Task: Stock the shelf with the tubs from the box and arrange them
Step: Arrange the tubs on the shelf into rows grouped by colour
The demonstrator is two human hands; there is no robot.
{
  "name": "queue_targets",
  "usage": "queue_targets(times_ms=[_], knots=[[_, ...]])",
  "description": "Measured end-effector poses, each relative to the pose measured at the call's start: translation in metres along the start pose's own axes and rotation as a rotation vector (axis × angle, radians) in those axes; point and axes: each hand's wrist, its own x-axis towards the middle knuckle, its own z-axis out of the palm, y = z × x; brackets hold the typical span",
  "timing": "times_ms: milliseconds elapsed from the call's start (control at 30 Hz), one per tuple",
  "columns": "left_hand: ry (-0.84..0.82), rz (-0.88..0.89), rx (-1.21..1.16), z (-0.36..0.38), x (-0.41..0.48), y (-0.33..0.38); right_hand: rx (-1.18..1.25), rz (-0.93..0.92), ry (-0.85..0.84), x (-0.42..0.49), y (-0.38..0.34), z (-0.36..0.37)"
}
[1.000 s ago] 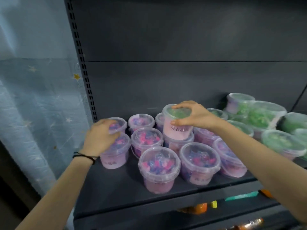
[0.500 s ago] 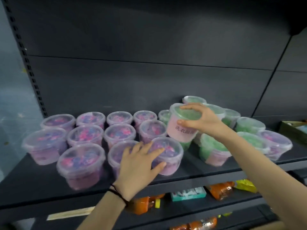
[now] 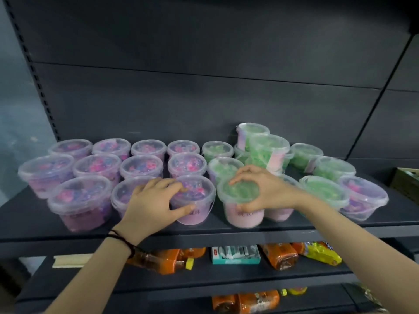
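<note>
Several clear-lidded tubs stand in rows on the dark shelf: purple-and-pink ones on the left, green ones on the right. My left hand grips the front purple tub, fingers over its lid and thumb on its side. My right hand holds a green-filled tub with a pink base, which stands at the shelf's front edge just right of that purple tub. Two green tubs are stacked on others at the back. One purple tub sits at the far right.
The lower shelf carries orange packets, a teal and white box, a yellow packet and a pale strip. A box edge shows at the far right. The shelf's perforated upright runs up the left.
My right hand has lowered the green tub from the air onto the shelf's front row. My left hand has curled tighter round the front purple tub.
</note>
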Motion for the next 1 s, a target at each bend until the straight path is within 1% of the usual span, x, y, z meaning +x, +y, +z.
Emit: queue_targets(times_ms=[67, 167, 233, 333, 400, 433, 500, 567, 633, 667, 733, 800, 867, 900, 933, 967, 1000], knots=[[0.017, 0.003, -0.003, 0.002, -0.001, 0.001, -0.069, -0.012, 0.015, 0.0, 0.003, 0.013], [0.041, 0.004, 0.002, 0.004, -0.001, 0.001, -0.089, -0.007, 0.093, 0.005, 0.01, 0.031], [0.056, 0.002, 0.014, 0.005, 0.0, 0.001, -0.17, -0.041, 0.136, 0.009, 0.017, 0.037], [0.077, -0.015, 0.076, 0.008, 0.003, 0.01, -0.323, -0.062, 0.096, 0.011, 0.026, 0.035], [0.104, -0.019, 0.109, 0.011, 0.01, 0.022, -0.391, -0.059, 0.05, 0.008, 0.026, 0.032], [0.11, -0.011, 0.112, 0.013, 0.014, 0.029, -0.417, -0.078, 0.052, 0.007, 0.026, 0.031], [0.1, 0.03, 0.072, 0.016, 0.023, 0.044, -0.411, -0.117, 0.078, 0.002, 0.025, 0.031], [0.098, 0.087, 0.013, 0.021, 0.03, 0.06, -0.308, -0.152, 0.13, -0.005, 0.028, 0.031], [0.068, 0.131, -0.006, 0.024, 0.034, 0.074, -0.139, -0.167, 0.286, -0.014, 0.037, 0.026], [0.041, 0.143, -0.007, 0.025, 0.036, 0.079, -0.062, -0.137, 0.389, -0.02, 0.045, 0.02], [-0.012, 0.155, -0.022, 0.029, 0.037, 0.083, 0.056, -0.018, 0.577, -0.036, 0.064, 0.004], [-0.015, 0.153, -0.048, 0.029, 0.038, 0.084, 0.073, 0.094, 0.763, -0.056, 0.089, -0.013], [-0.004, 0.145, -0.051, 0.029, 0.039, 0.085, 0.027, 0.257, 0.941, -0.079, 0.12, -0.024], [-0.002, 0.145, -0.043, 0.028, 0.039, 0.086, -0.019, 0.367, 0.994, -0.091, 0.136, -0.029], [-0.001, 0.146, -0.032, 0.028, 0.04, 0.088, -0.076, 0.495, 1.005, -0.101, 0.151, -0.033], [0.0, 0.148, -0.019, 0.028, 0.041, 0.089, -0.131, 0.628, 0.967, -0.111, 0.165, -0.036], [0.007, 0.149, -0.01, 0.028, 0.041, 0.09, -0.159, 0.751, 0.889, -0.12, 0.178, -0.038]])
